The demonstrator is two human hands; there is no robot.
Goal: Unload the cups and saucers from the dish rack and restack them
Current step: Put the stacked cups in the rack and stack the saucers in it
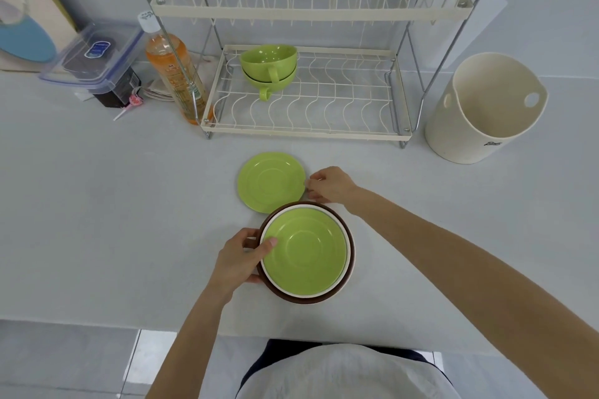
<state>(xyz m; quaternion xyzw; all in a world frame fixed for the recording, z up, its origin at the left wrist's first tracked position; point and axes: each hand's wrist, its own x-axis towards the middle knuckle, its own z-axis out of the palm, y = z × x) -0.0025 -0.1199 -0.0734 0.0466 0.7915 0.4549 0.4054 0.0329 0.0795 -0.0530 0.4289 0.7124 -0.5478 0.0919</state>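
Observation:
My left hand (238, 261) grips the left edge of a stack of saucers (308, 253) above the counter: a green saucer on top, a white one under it, a brown one at the bottom. My thumb lies on the green top saucer. A single green saucer (270, 181) lies flat on the counter just beyond the stack. My right hand (329, 186) is at its right rim, fingertips curled toward the edge. Two green cups (269, 66) sit nested, handles toward me, on the lower shelf of the white wire dish rack (304, 131).
A cream plastic bucket (486, 107) stands right of the rack. An orange-liquid bottle (175, 71) and a lidded plastic container (94, 58) stand left of it. The counter's front edge (97, 322) runs below my arms.

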